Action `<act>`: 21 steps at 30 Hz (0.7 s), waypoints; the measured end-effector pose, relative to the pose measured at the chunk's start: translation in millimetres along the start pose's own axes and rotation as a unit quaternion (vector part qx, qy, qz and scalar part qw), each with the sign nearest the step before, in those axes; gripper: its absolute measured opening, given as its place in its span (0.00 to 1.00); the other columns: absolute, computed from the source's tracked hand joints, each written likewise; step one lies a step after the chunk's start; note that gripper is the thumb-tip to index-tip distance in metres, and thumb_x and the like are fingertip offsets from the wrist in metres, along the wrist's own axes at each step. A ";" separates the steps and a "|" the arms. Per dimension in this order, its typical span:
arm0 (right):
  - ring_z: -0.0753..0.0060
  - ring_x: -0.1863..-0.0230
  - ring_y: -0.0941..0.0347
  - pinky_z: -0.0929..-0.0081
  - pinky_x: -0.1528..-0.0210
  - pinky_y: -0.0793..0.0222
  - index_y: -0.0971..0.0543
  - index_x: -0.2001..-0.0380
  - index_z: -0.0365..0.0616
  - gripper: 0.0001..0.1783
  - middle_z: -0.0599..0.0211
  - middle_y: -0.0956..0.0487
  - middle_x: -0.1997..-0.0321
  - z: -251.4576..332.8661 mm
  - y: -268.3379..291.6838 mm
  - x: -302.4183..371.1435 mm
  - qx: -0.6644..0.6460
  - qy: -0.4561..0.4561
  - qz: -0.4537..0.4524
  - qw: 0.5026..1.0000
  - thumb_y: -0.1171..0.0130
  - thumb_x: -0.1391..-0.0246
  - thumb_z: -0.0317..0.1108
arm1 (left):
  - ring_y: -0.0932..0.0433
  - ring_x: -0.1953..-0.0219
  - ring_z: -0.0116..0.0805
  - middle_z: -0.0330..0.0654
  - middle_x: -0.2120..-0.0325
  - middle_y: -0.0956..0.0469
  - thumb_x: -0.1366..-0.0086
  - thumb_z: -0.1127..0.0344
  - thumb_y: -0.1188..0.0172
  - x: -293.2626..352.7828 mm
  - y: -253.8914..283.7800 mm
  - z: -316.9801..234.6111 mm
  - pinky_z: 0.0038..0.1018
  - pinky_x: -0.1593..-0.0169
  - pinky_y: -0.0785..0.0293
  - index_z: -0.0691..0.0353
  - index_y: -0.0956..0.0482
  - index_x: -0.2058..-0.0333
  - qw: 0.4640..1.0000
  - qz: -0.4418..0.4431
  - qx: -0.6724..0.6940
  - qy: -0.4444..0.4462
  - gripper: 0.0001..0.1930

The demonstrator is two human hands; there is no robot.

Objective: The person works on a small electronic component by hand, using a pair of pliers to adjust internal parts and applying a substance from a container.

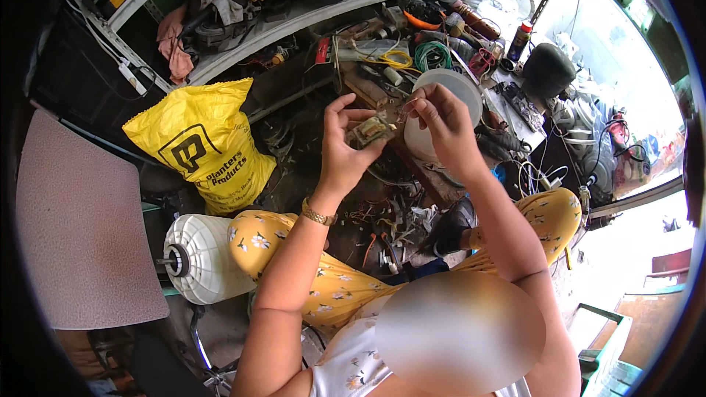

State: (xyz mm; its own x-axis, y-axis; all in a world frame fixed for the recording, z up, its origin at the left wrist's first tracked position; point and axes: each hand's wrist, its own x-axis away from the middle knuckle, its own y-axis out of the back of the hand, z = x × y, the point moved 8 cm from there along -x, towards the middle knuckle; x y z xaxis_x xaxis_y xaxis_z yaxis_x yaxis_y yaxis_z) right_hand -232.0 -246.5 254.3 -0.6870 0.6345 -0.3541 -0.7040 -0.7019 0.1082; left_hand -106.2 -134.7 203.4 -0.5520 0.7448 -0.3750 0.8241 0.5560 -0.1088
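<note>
In front of me, my left hand (343,145) grips a small boxy electrical part (371,131) between thumb and fingers. It has a tan middle and greenish edges; its exact kind is too small to tell. Just to the right, my right hand (446,123) is closed in a pinch, thumb against forefinger. Thin reddish wire (406,107) shows at those fingertips, near the part's right end. Whether the wire joins the part I cannot make out. Behind my right hand stands a whitish bucket (423,141) with a round rim.
A yellow sack (202,143) stands at the left, with a white ribbed plastic drum (209,259) beside my knee. Scraps and wires (390,220) litter the floor between my legs. Coiled green wire (434,57), a spray can (519,41) and a dark rounded object (548,70) crowd the bench beyond.
</note>
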 end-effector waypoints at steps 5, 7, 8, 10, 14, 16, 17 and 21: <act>0.77 0.72 0.26 0.78 0.67 0.30 0.22 0.65 0.37 0.04 0.62 0.20 0.72 32.7 51.7 -31.5 0.214 0.139 -0.105 0.961 0.43 0.45 0.21 | 0.25 0.55 0.29 0.46 0.52 0.29 0.49 0.82 0.34 3.4 2.0 5.3 0.26 0.50 0.26 0.60 0.45 0.39 0.999 -0.003 0.041 0.019 0.40; 0.67 0.72 0.23 0.72 0.67 0.28 0.19 0.66 0.39 0.05 0.58 0.19 0.70 34.7 70.2 -42.0 0.273 0.152 -0.123 0.942 0.41 0.48 0.24 | 0.25 0.55 0.30 0.46 0.51 0.31 0.49 0.81 0.34 4.4 -0.3 -1.0 0.26 0.50 0.26 0.59 0.45 0.39 0.997 0.008 -0.067 -0.034 0.41; 0.63 0.71 0.22 0.69 0.66 0.28 0.19 0.67 0.39 0.05 0.58 0.19 0.69 16.7 69.8 -43.4 0.361 0.141 -0.047 0.921 0.40 0.49 0.25 | 0.26 0.55 0.30 0.46 0.51 0.32 0.50 0.81 0.34 4.1 -3.2 -4.8 0.27 0.51 0.26 0.59 0.45 0.39 0.991 0.013 -0.120 -0.063 0.41; 0.56 0.69 0.21 0.64 0.65 0.27 0.18 0.67 0.39 0.07 0.56 0.18 0.67 -35.0 74.3 -41.7 0.521 0.113 0.099 0.840 0.39 0.51 0.26 | 0.26 0.55 0.30 0.46 0.50 0.34 0.50 0.81 0.33 0.7 -13.8 -15.4 0.27 0.51 0.26 0.60 0.43 0.39 0.982 0.015 -0.159 -0.101 0.40; 0.56 0.70 0.22 0.68 0.64 0.27 0.19 0.70 0.39 0.06 0.61 0.19 0.71 0.6 56.1 -24.2 0.418 0.169 0.004 0.893 0.36 0.54 0.26 | 0.26 0.56 0.40 0.48 0.49 0.37 0.53 0.80 0.32 6.0 -16.5 -36.8 0.31 0.49 0.27 0.60 0.39 0.40 0.960 0.017 -0.225 -0.169 0.40; 0.56 0.70 0.23 0.65 0.65 0.27 0.21 0.72 0.40 0.04 0.61 0.21 0.72 9.5 45.4 0.3 0.340 0.082 -0.003 0.937 0.36 0.54 0.26 | 0.26 0.55 0.40 0.49 0.50 0.37 0.53 0.79 0.33 9.6 -15.3 -45.3 0.31 0.49 0.27 0.61 0.39 0.40 0.943 0.015 -0.266 -0.199 0.40; 0.56 0.70 0.23 0.64 0.66 0.28 0.22 0.73 0.40 0.04 0.61 0.21 0.72 8.2 42.5 16.4 0.300 0.040 -0.007 0.953 0.37 0.54 0.26 | 0.27 0.54 0.40 0.49 0.50 0.37 0.52 0.79 0.33 9.9 -15.0 -47.4 0.32 0.49 0.27 0.61 0.39 0.40 0.934 0.013 -0.286 -0.216 0.39; 0.59 0.59 0.26 0.64 0.58 0.32 0.25 0.69 0.42 0.12 0.61 0.23 0.64 -52.5 36.9 73.9 0.440 0.060 0.095 0.891 0.34 0.55 0.33 | 0.25 0.53 0.33 0.44 0.49 0.36 0.45 0.77 0.35 4.1 -11.7 -30.1 0.29 0.49 0.26 0.60 0.40 0.39 0.994 -0.027 -0.036 -0.101 0.35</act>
State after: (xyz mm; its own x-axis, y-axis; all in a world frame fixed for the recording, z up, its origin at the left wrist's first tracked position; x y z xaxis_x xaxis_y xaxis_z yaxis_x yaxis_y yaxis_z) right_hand -299.2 -242.5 183.4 -0.8220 0.4554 -0.3420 -0.4811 -0.2338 0.8449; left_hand -122.0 -127.0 230.9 -0.5522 0.6283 -0.5481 0.7788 0.6233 -0.0703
